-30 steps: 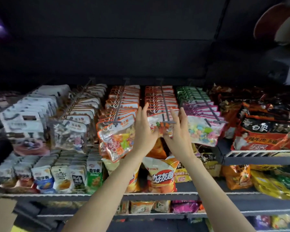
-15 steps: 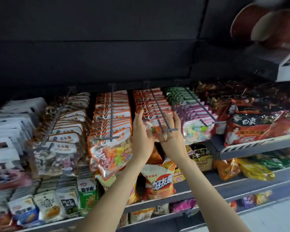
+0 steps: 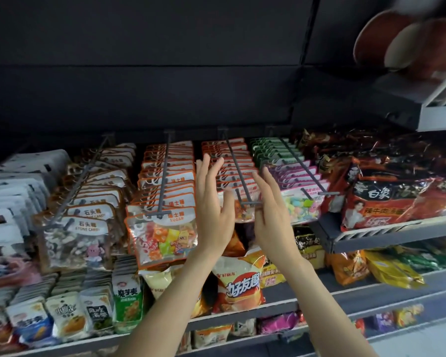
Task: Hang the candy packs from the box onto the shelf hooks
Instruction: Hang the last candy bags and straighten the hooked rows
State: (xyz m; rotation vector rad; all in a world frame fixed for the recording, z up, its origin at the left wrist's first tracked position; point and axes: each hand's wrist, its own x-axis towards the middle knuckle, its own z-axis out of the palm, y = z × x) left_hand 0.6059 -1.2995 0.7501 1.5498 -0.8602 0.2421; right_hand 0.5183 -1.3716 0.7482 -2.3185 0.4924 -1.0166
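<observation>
Head view looks up at a dark store shelf bay, and the landmark here is the grey metal peg hook [image 3: 238,176] that runs toward the camera and ends in a short crossbar. On it hangs a row of clear candy packs with orange-edged white headers [image 3: 231,166], the front pack sitting just behind the crossbar. The left hand [image 3: 213,215] is raised just left of that hook, fingers straight and spread, gripping nothing. The right hand [image 3: 271,217] is just right of it, fingers also extended and empty, with the fingertips close under the crossbar; whether they touch the front pack is hard to tell, as the hands cover it. Left of the hook hangs a second row of orange-bordered packs marked SUGAR [image 3: 162,228] on its own peg, and right of it a row of purple-headed packs of pastel sweets [image 3: 298,199]. Below the hook stands a white and orange crisp bag [image 3: 238,282] on the lower shelf. No box shows in this view.

The risk from here, as I judge it, is the front pack sliding off over the crossbar if a palm nudges it forward, or a stray elbow knocking the crisp bag off its shelf.
</observation>
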